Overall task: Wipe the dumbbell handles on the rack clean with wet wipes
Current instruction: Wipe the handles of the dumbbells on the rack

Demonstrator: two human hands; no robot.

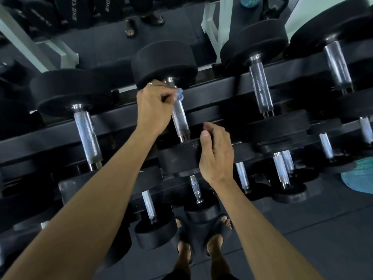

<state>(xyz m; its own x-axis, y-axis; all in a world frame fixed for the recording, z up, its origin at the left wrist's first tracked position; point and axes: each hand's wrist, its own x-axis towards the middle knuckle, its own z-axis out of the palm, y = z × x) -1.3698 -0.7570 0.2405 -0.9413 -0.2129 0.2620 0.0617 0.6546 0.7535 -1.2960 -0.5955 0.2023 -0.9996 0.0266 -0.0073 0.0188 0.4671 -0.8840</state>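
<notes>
Head view, looking down my arms at the rack (212,85), black rails carrying rows of black dumbbells with knurled steel handles. My left hand (154,107) is curled around the far end of the middle handle (180,120) on the top row, just under its far weight (164,64), with a blue wipe (179,96) pinched against the steel; a bit of the wipe sticks out past my fingers. There is a ring (150,83) on that hand. My right hand (216,152) holds nothing: the fingers are loosely bent and it sits over the near weight (178,156) of the same dumbbell, though I cannot tell whether it touches it. More dumbbells lie to either side on the top row, one to the left (86,134) and two to the right, and smaller ones fill the lower rows. My feet in black sandals (219,229) stand on the dark floor (302,229) just below the rack. A teal object (359,174) shows at the right edge.
</notes>
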